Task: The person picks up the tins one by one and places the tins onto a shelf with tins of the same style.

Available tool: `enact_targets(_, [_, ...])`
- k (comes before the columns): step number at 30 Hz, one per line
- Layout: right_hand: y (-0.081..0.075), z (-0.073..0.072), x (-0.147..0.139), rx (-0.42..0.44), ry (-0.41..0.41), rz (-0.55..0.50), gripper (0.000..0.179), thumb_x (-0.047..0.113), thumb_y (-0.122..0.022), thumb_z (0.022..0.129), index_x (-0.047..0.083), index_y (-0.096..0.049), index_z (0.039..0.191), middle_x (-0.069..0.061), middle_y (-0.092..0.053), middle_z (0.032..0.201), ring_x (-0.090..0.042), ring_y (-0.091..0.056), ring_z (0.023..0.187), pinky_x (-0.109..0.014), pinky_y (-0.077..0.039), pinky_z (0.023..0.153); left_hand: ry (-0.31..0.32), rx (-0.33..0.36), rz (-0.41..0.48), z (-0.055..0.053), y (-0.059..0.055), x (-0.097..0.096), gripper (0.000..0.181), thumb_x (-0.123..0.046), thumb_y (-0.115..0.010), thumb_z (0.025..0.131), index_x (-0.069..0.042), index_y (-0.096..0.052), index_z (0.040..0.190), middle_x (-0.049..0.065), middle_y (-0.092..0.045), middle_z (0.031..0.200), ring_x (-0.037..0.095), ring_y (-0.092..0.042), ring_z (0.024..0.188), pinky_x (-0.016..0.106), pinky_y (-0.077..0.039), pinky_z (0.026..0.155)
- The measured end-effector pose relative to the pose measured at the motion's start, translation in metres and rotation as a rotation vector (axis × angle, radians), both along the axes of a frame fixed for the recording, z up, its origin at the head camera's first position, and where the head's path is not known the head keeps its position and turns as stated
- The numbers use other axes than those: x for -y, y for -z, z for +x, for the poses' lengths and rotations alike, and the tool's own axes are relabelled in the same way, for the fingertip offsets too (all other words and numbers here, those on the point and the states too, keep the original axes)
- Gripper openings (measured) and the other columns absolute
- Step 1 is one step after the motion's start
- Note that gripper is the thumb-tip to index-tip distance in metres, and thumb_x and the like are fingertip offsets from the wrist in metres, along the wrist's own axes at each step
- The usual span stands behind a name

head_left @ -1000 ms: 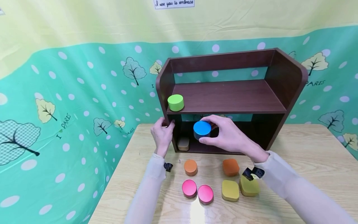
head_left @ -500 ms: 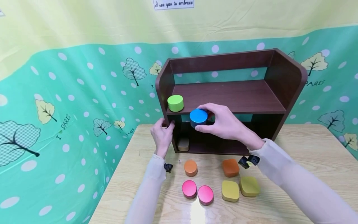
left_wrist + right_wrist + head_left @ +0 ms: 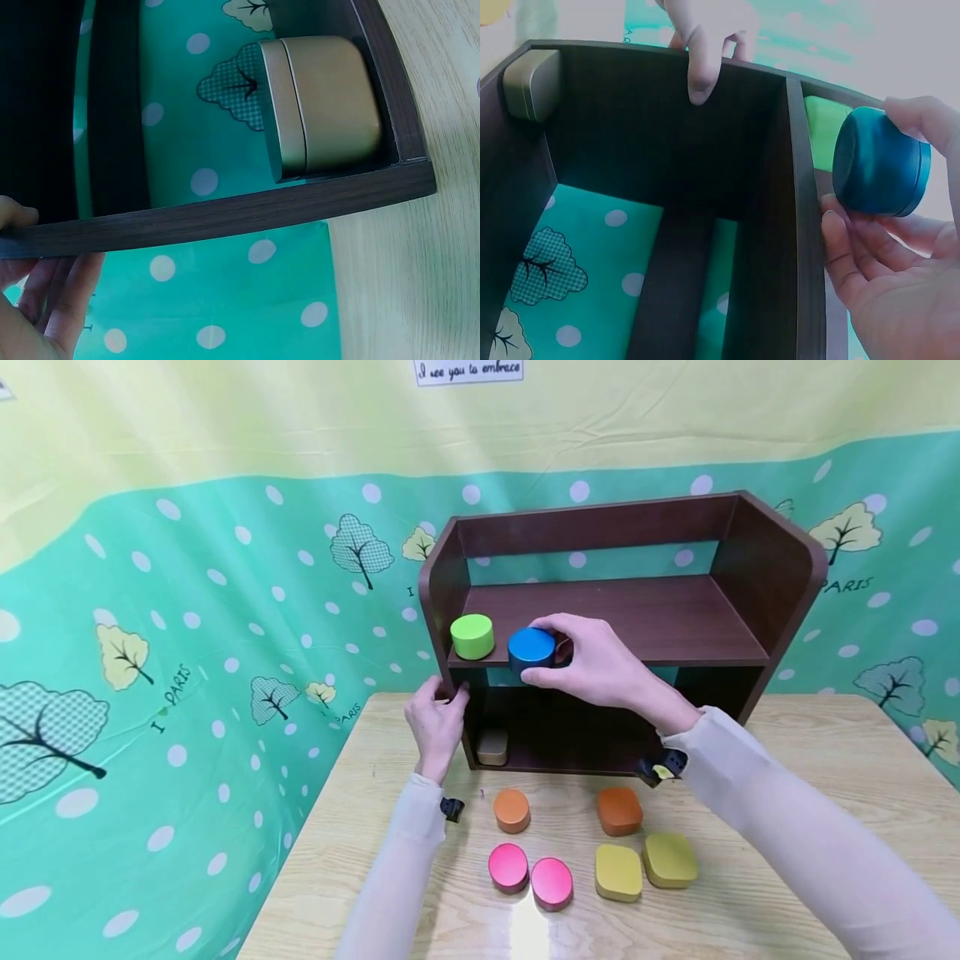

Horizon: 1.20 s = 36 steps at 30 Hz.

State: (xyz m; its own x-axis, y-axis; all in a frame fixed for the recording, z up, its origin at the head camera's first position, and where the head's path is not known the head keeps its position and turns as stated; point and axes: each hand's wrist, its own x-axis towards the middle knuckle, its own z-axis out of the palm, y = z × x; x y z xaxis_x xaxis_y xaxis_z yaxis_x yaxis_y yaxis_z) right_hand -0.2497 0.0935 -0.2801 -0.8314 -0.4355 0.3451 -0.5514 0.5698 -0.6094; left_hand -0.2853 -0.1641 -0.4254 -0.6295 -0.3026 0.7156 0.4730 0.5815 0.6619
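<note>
"I see you to embrace" on a white panel [image 3: 469, 371], "PARIS" repeated on the green curtain [image 3: 225, 531]

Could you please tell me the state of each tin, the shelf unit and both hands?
Right hand: grips the blue tin.
Blue tin: closed, held.
Left hand: grips the shelf unit's side.
Shelf unit: upright, open-fronted.
Green tin: standing on the upper shelf.
Gold tin: closed, in the lower compartment.
Pink tins: on the table.
Yellow tins: on the table.
Orange tins: on the table.
</note>
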Motion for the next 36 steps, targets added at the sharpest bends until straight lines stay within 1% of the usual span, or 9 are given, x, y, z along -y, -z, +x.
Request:
enact_targets(8, [-0.007, -0.021, 0.003, 0.034, 0.039, 0.013, 0.065, 0.031, -0.085, 0.093, 0.006, -0.061, 0.148, -0.016, -0.069, 0.142, -0.035, -0.065, 0.12, -0.054, -0.058, 0.104, -0.002, -0.011, -0.014, -0.001, 0.001, 0.001, 0.019, -0.012, -0.083, 0.089, 0.0, -0.072, 0.078, 0.017, -0.077, 0.076, 0.038, -0.076, 0.075, 0.044, -0.052, 0.068])
enact_targets(13, [-0.007, -0.03, 0.004, 0.078, 0.052, 0.003, 0.065, 0.031, -0.084, 0.094, 0.007, -0.06, 0.15, -0.017, -0.068, 0.144, -0.036, -0.065, 0.122, -0.054, -0.058, 0.105, 0.002, -0.013, -0.004, -0.002, 0.003, 0.002, 0.018, -0.011, -0.082, 0.089, 0.0, -0.072, 0.079, 0.017, -0.077, 0.076, 0.038, -0.076, 0.074, 0.047, -0.054, 0.067])
enact_targets(18, [-0.007, -0.036, 0.007, 0.078, 0.042, -0.003, 0.066, 0.033, -0.084, 0.094, 0.007, -0.06, 0.149, -0.017, -0.069, 0.142, -0.035, -0.068, 0.118, -0.053, -0.059, 0.104, 0.005, -0.017, 0.0, -0.002, 0.003, 0.002, 0.018, -0.011, -0.082, 0.09, 0.0, -0.072, 0.08, 0.018, -0.077, 0.077, 0.038, -0.076, 0.076, 0.049, -0.056, 0.069])
enact_targets(25, [-0.006, -0.041, 0.011, 0.091, 0.042, 0.011, 0.066, 0.035, -0.083, 0.094, 0.006, -0.06, 0.15, -0.018, -0.07, 0.141, -0.036, -0.069, 0.118, -0.052, -0.059, 0.105, 0.012, -0.005, 0.013, 0.0, 0.002, 0.0, 0.016, -0.011, -0.082, 0.09, 0.0, -0.073, 0.082, 0.018, -0.078, 0.079, 0.037, -0.077, 0.077, 0.045, -0.056, 0.069])
enact_targets(28, [-0.006, -0.041, 0.012, 0.098, 0.041, 0.015, 0.066, 0.034, -0.083, 0.094, 0.006, -0.06, 0.15, -0.018, -0.07, 0.141, -0.036, -0.069, 0.118, -0.052, -0.059, 0.105, 0.011, -0.011, 0.013, 0.001, 0.002, 0.0, 0.016, -0.01, -0.082, 0.09, 0.0, -0.073, 0.083, 0.018, -0.078, 0.079, 0.038, -0.077, 0.077, 0.047, -0.056, 0.068])
enact_targets(32, [-0.007, -0.041, 0.012, 0.107, 0.044, 0.024, 0.066, 0.034, -0.082, 0.095, 0.006, -0.06, 0.15, -0.018, -0.069, 0.142, -0.036, -0.068, 0.119, -0.053, -0.058, 0.105, 0.013, -0.016, 0.006, 0.001, 0.001, -0.001, 0.017, -0.011, -0.082, 0.09, 0.001, -0.073, 0.083, 0.019, -0.078, 0.079, 0.039, -0.077, 0.078, 0.05, -0.058, 0.07])
enact_targets(36, [-0.008, -0.041, 0.012, 0.117, 0.041, 0.038, 0.066, 0.035, -0.081, 0.096, 0.006, -0.059, 0.151, -0.019, -0.069, 0.143, -0.036, -0.066, 0.12, -0.053, -0.058, 0.105, 0.013, -0.014, 0.007, 0.001, 0.001, -0.001, 0.017, -0.01, -0.083, 0.09, 0.001, -0.072, 0.082, 0.019, -0.078, 0.079, 0.038, -0.077, 0.078, 0.052, -0.059, 0.071])
